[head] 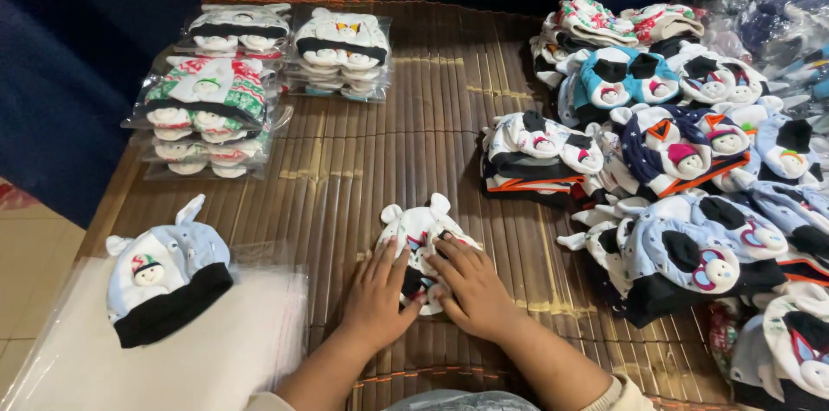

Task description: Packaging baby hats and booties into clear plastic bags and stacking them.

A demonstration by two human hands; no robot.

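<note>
We press both palms flat on the small white baby cap (418,234) at the near middle of the bamboo mat (432,117), left hand (377,294) and right hand (471,288) equally close, fingers spread rather than gripping, its eared top pointing away from us.

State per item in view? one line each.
left hand: flat, pressing the white cap
right hand: flat on the same cap
white cap: lying flat, unbagged
pale blue cap: loose, lying on clear bags
clear bags: empty, stacked flat
bagged caps: sealed, stacked
loose caps: unbagged, heaped
</note>
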